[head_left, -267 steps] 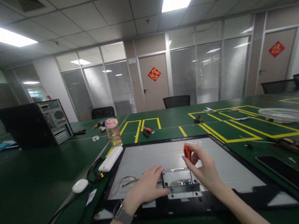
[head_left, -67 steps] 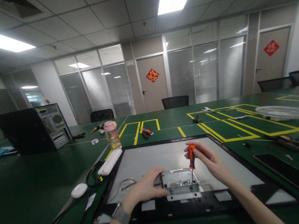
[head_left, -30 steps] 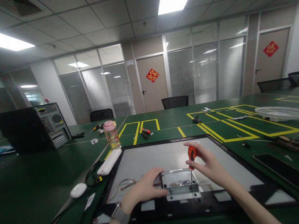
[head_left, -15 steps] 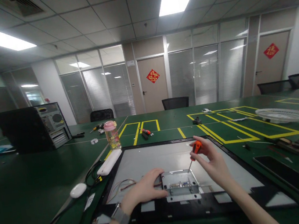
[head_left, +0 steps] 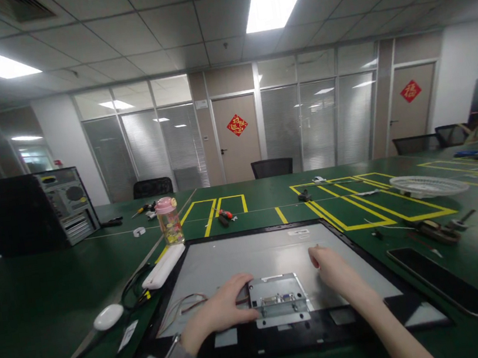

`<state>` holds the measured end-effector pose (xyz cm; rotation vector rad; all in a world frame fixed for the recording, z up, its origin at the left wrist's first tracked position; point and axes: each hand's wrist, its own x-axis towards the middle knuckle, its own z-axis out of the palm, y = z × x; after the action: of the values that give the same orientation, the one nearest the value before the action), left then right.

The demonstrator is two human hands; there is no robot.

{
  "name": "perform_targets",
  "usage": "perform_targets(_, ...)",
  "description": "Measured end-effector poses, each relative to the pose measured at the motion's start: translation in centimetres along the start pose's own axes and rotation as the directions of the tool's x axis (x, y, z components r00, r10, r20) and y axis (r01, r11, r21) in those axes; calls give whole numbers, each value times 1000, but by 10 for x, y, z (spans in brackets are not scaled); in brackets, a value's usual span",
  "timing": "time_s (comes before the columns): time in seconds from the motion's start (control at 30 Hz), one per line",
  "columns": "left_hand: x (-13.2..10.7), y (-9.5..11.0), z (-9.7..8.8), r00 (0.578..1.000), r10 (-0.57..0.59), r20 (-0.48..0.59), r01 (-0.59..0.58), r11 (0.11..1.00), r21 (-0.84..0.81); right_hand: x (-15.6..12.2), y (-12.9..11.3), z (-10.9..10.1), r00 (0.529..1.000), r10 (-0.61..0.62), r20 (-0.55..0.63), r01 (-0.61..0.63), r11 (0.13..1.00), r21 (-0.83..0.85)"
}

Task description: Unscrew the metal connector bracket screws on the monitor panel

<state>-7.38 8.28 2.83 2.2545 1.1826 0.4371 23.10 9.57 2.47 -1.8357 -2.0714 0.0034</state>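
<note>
My left hand [head_left: 228, 305] is closed against the left edge of a silver metal bracket [head_left: 276, 285], fingertips at its upper corner and thumb lower down. Ports show along the bracket's front lip. It rests on the grey back of a flat display panel [head_left: 214, 253] with a black frame. To the right of the bracket and apart from it, my right hand [head_left: 334, 269] is curled over the panel. Whatever its fingers hold is hidden; no screwdriver shows there. Thin wires [head_left: 185, 305] lie left of the bracket, partly behind my left hand.
Left of the panel are a white bar-shaped case [head_left: 163, 266], a pink-lidded bottle [head_left: 168, 220], a white oval device [head_left: 108, 317] with black cable, and a computer case [head_left: 30, 211]. On the right lie a dark slab [head_left: 446, 280], tools [head_left: 439, 231] and a white round grille [head_left: 429, 184].
My right hand has moved off the bracket and curled up; the orange screwdriver it held over the bracket is out of sight. The left hand stays on the bracket. The view has turned slightly right.
</note>
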Motion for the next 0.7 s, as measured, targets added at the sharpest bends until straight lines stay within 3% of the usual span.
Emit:
perform_targets(0.17,0,-2,0,1000,-5,11,5,1000,-2,-6,0,7,993,-13,114,12,1000,7)
perform_targets(0.3,0,0,0,1000,-24,15,24,1000,-2,-9,-3,-6,983,-56,174,42,996,85)
perform_targets(0.4,1,-1,1,1000,-24,1,24,1000,-10,-9,-6,-16,965,-203,169,124,913,388)
perform_targets(0.5,3,-4,3,1000,4,-31,-4,1000,-22,-9,-10,-15,894,-380,238,167,775,610)
perform_targets(0.57,4,-7,3,999,17,-42,-18,1000,-23,-9,-12,-10,879,-362,310,123,801,585)
perform_targets(0.6,5,-8,4,999,23,-41,-24,1000,-21,-9,-13,-6,895,-304,327,91,841,533)
perform_targets(0.7,6,-9,4,998,37,-47,-37,999,-14,-8,-13,2,923,-270,273,99,855,510)
